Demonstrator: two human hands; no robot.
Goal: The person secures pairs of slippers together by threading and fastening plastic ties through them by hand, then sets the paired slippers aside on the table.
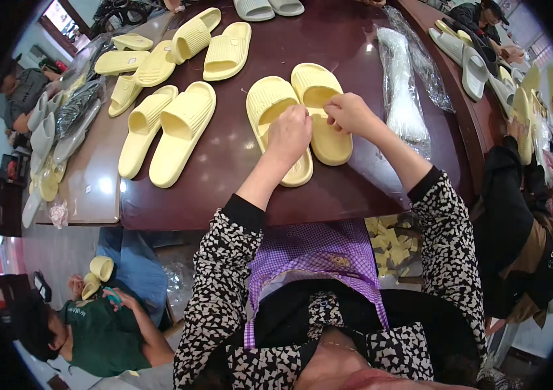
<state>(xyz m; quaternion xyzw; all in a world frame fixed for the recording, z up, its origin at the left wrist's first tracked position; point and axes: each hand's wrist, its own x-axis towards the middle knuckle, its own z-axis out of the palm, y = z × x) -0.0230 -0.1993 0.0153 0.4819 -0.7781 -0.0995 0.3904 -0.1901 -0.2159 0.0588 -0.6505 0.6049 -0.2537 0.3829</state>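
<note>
On glossy tabletop (232, 153), round-toed slippers (327, 134)

Slippers (332, 144) look matt (foam-like), the tabletop (228, 182) glossy.

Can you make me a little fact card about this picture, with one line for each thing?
Left hand: curled over the left yellow slipper; grip unclear
Right hand: fingers bent over the right yellow slipper; grip unclear
Table: dark red-brown, shiny
To the left: more yellow slippers
Far edge: grey slippers
Apron: purple checks
</note>
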